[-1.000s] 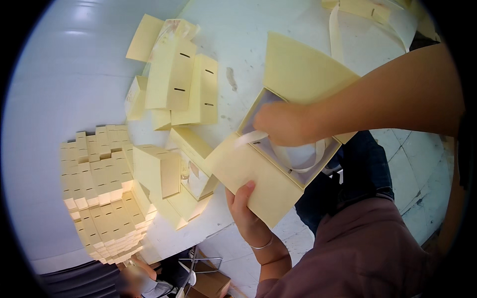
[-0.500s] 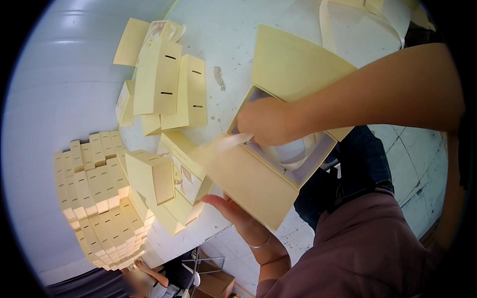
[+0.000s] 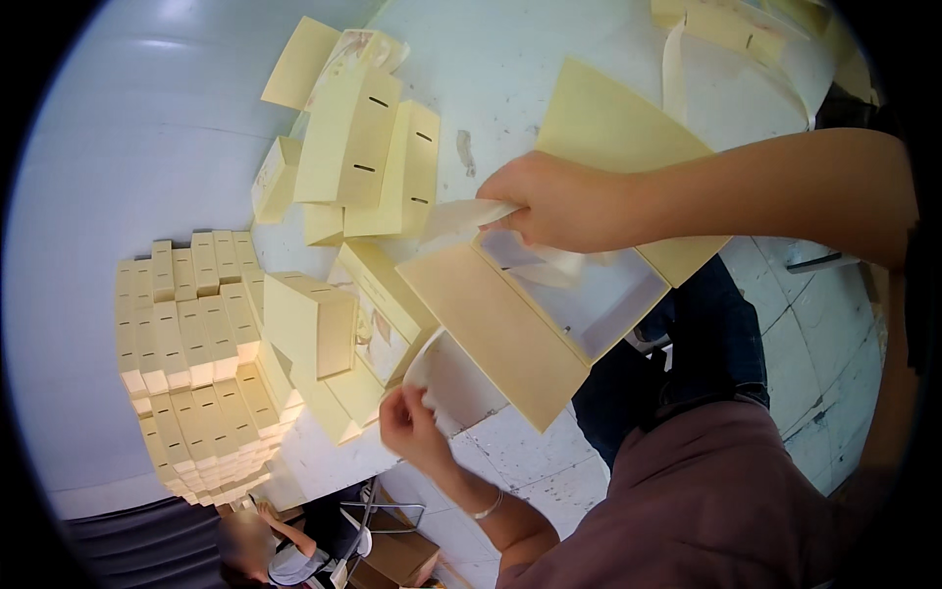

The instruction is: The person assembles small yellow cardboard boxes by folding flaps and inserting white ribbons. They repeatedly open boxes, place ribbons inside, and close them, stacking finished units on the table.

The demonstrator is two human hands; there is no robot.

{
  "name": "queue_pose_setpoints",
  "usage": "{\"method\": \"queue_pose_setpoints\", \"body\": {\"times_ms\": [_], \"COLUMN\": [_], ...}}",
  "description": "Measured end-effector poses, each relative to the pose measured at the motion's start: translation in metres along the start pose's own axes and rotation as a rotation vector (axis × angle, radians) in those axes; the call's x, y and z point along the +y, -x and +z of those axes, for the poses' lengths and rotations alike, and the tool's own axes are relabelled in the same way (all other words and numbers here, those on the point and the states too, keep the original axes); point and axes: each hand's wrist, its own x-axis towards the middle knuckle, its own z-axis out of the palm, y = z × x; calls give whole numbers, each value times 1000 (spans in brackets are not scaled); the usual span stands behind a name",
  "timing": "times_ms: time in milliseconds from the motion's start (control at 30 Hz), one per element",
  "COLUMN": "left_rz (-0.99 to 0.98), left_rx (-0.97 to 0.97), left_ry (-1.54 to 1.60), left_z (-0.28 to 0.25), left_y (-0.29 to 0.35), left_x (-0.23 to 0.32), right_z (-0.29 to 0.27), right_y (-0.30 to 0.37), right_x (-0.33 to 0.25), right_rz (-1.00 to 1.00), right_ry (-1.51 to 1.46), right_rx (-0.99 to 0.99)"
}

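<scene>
Fingers of the right hand (image 3: 564,201) pinch a white ribbon (image 3: 461,216) over the open yellow box (image 3: 510,329). Near it, the left hand (image 3: 412,424) pinches another white ribbon end (image 3: 424,378). Yellow boxes (image 3: 191,363) sit stacked far left.

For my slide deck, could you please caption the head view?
Right hand pulls a white ribbon at an open yellow box; left hand grips another.

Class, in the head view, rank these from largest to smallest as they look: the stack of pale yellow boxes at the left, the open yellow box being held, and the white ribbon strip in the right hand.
1. Stack of pale yellow boxes
2. Open yellow box, much nearer the camera, so these two are unsure
3. White ribbon strip in the right hand
</scene>
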Motion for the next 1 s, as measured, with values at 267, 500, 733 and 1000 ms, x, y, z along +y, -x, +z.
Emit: {"method": "queue_pose_setpoints", "body": {"times_ms": [267, 500, 733, 1000], "left_rz": [-136, 145, -210, -394], "left_rx": [242, -43, -604, -798], "left_ry": [-455, 29, 499, 679], "left_z": [-97, -18, 56, 46], "left_y": [28, 49, 49, 44], "left_x": [-74, 28, 80, 75], "right_z": [-22, -4, 1, -2], "right_y": [19, 23, 38, 42], "right_x": [-27, 1, -2, 12], "right_rz": [-53, -241, -121, -66], "right_ry": [8, 676, 879, 537], "right_rx": [-141, -464, -701, -448]}}
